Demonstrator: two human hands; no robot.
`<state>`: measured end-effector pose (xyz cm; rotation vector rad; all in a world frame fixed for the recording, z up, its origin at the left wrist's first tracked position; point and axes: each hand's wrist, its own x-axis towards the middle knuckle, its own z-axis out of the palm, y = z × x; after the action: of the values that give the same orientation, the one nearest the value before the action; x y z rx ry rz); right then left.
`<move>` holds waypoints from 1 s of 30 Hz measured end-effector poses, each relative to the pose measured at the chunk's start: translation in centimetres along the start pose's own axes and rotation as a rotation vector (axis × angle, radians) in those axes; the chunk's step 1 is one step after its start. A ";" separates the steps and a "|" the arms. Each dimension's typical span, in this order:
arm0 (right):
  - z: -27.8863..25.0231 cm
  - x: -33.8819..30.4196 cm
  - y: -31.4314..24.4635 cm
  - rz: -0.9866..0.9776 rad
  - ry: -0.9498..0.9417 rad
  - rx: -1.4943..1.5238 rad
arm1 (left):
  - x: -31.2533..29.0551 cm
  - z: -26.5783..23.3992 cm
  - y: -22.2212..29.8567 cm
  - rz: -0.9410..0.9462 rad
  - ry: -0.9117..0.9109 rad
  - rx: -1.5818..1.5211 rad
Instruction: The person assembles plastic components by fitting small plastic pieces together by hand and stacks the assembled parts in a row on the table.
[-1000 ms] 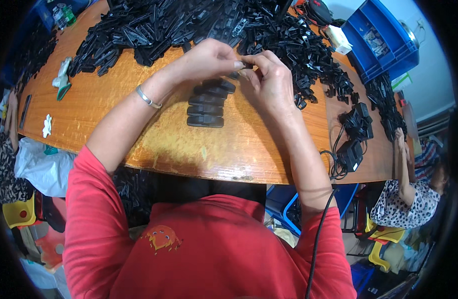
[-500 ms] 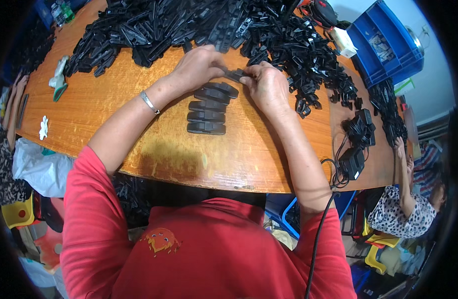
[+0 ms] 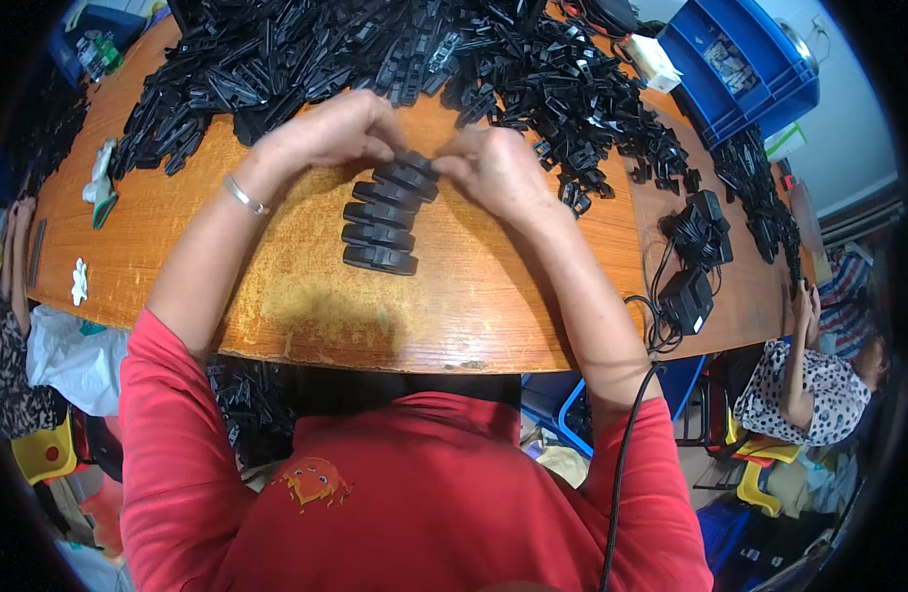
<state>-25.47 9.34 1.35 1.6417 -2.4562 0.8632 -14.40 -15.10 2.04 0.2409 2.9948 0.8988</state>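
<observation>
At the far end of a short row of black plastic parts (image 3: 379, 237), my left hand (image 3: 350, 130) has its thumb and fingers closed at the left end of a small black plastic part (image 3: 416, 162). My right hand (image 3: 498, 176) pinches the right end of that same part, its fingers slightly blurred. The row's parts lie crosswise, one behind another, and the farther ones slant to the right. Fine detail of the held part is hidden by my fingertips and too small to make out.
A big heap of black plastic parts (image 3: 306, 59) covers the far side of the wooden table (image 3: 474, 316). Black power adapters (image 3: 687, 300) with cables lie right, below a blue bin (image 3: 750, 69). A glove (image 3: 102, 185) lies left. Other people sit at both sides.
Both hands have brought the small black part nearer, down to the far end of the row. The whole view has shifted a little.
</observation>
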 end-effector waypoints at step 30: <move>-1.0 -1.7 1.8 0.252 -0.004 -0.239 | 10.2 6.3 4.9 -0.192 0.487 0.373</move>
<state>-26.54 11.75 0.80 1.2782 -2.6851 0.5573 -23.47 -6.08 -0.14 -0.3112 3.5326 0.4207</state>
